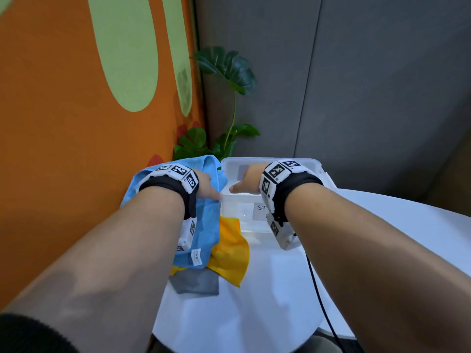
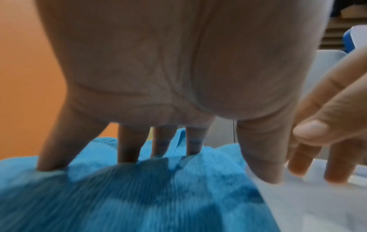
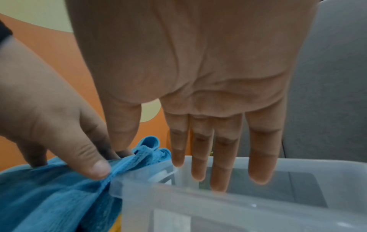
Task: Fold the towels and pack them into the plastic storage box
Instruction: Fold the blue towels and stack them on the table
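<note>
A blue towel (image 1: 204, 225) lies bunched at the table's left edge, against the clear plastic storage box (image 1: 270, 161). My left hand (image 1: 210, 188) presses down on the blue towel (image 2: 139, 196) with straight, spread fingers (image 2: 127, 150). Its thumb sits by the box's left rim. My right hand (image 1: 243, 182) hovers open over the box (image 3: 218, 198), its straight fingertips (image 3: 218, 180) dipping inside near the left corner and holding nothing. The box looks empty inside. A yellow towel (image 1: 230, 253) and a grey towel (image 1: 197, 282) lie partly under the blue one.
The box and towels rest on a round white table (image 1: 267, 314). An orange and green wall (image 1: 63, 123) stands close on the left. A leafy plant (image 1: 226, 70) and grey panels (image 1: 369, 85) are behind. A black cable (image 1: 318, 296) trails over the table's near right.
</note>
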`<state>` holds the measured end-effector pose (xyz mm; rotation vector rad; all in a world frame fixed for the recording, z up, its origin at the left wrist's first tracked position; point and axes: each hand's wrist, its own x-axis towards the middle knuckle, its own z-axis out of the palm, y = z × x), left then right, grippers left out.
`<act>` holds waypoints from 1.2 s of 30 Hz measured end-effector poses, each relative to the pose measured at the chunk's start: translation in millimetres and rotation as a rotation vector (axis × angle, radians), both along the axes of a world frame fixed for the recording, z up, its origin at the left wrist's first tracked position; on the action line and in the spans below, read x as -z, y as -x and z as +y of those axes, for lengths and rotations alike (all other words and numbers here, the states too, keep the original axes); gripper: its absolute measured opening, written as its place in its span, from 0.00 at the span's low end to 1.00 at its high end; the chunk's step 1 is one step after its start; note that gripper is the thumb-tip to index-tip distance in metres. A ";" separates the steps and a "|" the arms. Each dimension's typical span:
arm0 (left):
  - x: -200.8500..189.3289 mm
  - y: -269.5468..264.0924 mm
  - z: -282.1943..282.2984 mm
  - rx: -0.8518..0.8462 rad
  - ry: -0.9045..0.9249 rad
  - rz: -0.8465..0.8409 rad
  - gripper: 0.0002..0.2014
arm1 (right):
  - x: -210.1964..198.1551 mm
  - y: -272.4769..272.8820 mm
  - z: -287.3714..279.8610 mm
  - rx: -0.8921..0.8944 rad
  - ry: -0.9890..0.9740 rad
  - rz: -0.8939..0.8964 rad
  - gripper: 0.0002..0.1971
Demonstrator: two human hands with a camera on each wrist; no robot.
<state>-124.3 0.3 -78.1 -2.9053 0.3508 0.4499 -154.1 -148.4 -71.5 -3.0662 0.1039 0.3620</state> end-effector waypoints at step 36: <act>-35.5 35.5 47.2 -0.211 0.894 -0.539 0.21 | -17.7 42.5 36.8 0.016 -0.616 -0.499 0.08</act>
